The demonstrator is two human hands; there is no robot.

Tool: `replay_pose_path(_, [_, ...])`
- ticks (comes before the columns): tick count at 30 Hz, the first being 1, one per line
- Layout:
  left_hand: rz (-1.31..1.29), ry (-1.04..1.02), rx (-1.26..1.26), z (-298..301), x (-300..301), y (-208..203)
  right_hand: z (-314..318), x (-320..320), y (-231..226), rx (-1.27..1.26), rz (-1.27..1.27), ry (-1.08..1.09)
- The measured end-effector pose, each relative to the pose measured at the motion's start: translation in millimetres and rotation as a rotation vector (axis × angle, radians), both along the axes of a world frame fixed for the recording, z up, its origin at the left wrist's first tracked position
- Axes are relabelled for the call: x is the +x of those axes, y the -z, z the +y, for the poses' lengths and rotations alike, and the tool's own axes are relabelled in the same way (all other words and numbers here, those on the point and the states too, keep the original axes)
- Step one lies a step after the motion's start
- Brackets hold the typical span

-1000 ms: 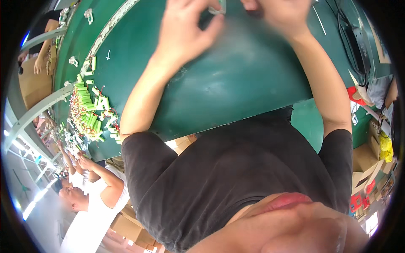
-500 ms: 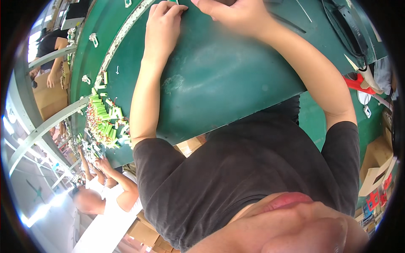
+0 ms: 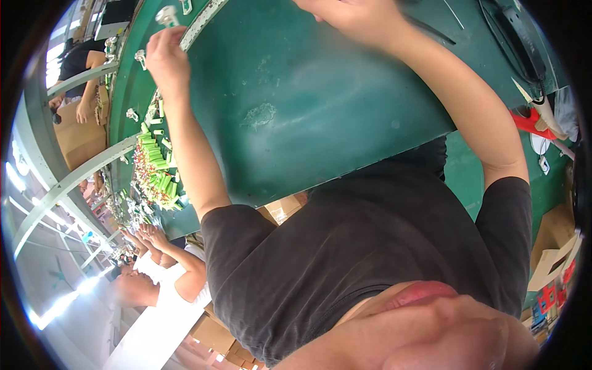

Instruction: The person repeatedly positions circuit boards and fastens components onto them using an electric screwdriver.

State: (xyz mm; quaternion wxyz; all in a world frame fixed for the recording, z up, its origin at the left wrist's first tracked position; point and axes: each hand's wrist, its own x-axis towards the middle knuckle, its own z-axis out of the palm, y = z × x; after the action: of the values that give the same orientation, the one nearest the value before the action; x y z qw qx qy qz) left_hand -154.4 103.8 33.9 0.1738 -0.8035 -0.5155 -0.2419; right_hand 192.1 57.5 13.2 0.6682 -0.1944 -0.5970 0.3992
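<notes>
My left hand (image 3: 168,61) is stretched out over the metal rail at the table's left side. Its fingers are closed, and at their tips is a small whitish part (image 3: 166,16), blurred, over the green strip beyond the rail. My right hand (image 3: 361,20) is at the upper edge of the view, above the green table (image 3: 290,123). Its fingers look curled together, but the picture cuts them off, so what they hold is hidden. Several small white parts, one of them a whitish piece (image 3: 140,58) beside my left hand, lie on the green strip (image 3: 127,92).
A heap of green cylinders with red wire ends (image 3: 154,166) lies left of my left forearm. A black device with a cable (image 3: 517,46) and red-handled scissors (image 3: 531,122) are at the right. People work farther along the left side. A cardboard box (image 3: 554,246) stands lower right.
My left hand has moved left from the table's upper middle, out across the rail, with the small whitish part at its fingertips. My right hand has shifted only slightly, to the right.
</notes>
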Motion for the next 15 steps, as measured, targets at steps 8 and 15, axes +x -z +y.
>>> replay_pose_path(8, [-0.033, -0.094, -0.042, 69, -80, 28, 0, 2, -1, 0.047, -0.130, 0.046])
replay_pose_path(15, [-0.221, -0.152, -0.285, 103, -63, 48, -3, -5, 0, -0.039, -0.029, -0.105])
